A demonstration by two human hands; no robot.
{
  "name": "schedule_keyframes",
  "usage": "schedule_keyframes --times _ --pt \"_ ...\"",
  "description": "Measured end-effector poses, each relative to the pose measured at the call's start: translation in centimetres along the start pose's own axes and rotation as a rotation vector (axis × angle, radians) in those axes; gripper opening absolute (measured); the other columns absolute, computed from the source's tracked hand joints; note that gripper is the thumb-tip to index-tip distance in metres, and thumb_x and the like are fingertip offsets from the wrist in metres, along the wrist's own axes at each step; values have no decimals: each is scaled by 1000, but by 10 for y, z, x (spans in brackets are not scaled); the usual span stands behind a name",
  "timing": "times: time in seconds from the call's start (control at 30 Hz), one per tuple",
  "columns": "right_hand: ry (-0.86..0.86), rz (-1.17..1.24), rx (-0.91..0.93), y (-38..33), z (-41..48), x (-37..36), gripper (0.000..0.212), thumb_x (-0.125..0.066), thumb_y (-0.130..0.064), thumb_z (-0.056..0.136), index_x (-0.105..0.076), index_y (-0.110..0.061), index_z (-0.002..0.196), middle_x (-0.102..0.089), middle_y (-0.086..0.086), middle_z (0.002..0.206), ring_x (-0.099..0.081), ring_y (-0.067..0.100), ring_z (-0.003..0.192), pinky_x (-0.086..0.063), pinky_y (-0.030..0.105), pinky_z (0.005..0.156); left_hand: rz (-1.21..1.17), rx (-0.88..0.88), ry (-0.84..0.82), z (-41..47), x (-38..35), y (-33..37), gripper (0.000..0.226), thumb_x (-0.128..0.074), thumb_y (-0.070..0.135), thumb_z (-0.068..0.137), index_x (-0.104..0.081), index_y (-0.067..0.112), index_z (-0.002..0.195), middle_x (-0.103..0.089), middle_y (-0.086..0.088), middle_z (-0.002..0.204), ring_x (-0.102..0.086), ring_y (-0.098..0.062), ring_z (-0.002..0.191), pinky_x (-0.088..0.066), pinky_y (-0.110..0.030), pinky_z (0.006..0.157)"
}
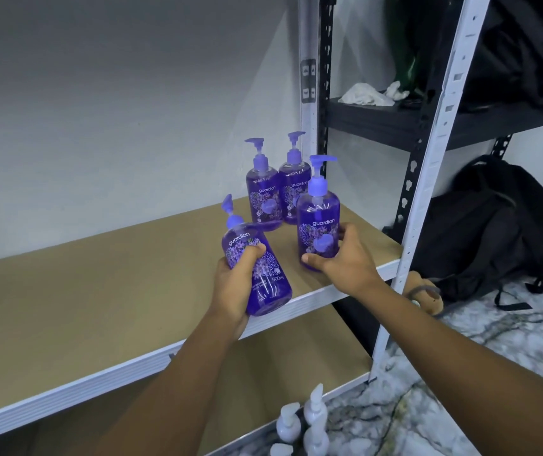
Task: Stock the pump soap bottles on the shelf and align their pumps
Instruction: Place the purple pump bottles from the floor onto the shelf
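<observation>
My left hand [234,287] has its fingers curled tight round the lower body of a tilted purple bottle [271,286], pump leaning away from my knuckles, base hanging out past the front edge of the shelf board [99,291]; my right hand [345,258] grips the foot of an upright bottle [318,218], thumb on the near side, fingertips wrapped round the far side; whether its base bears fully on the board I cannot tell; just beyond both sets of fingertips a back-left bottle [262,197] and a back-right bottle [293,189] stand touching, their nozzles pointing opposite ways; I judge this the placing step, a second row going in front of the first; next I would seat the right-hand bottle and let go, then bring the left one upright and set it beside it without knocking the back pair; after that the heads need twisting to face one way; white pump bottles [299,426] wait below my wrists
</observation>
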State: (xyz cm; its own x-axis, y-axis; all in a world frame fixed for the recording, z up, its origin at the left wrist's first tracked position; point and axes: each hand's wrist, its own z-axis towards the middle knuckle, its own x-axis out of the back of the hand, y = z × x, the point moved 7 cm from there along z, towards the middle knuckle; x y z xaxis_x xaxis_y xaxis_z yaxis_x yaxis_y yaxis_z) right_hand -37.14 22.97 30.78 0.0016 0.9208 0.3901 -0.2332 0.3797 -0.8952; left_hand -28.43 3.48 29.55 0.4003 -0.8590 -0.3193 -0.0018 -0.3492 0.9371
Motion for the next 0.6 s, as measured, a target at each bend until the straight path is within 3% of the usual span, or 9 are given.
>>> schedule_keyframes --times 0.23,0.6 --pt "13 -64 -17 9 50 -16 72 -87 -27 75 -41 -10 129 -63 5 126 -63 26 111 -48 31 88 -30 33 -7 7 0 -4 34 -73 22 87 -64 12 118 -72 -14 100 -71 -31 89 -59 -55 87" --pt "-30 -116 -61 15 82 -27 68 -82 -25 80 -40 -10 131 -59 8 133 -59 29 117 -44 31 91 -38 51 4 6 1 -5 30 -73 22 87 -64 15 115 -73 -13 99 -71 -32 93 -55 -64 90"
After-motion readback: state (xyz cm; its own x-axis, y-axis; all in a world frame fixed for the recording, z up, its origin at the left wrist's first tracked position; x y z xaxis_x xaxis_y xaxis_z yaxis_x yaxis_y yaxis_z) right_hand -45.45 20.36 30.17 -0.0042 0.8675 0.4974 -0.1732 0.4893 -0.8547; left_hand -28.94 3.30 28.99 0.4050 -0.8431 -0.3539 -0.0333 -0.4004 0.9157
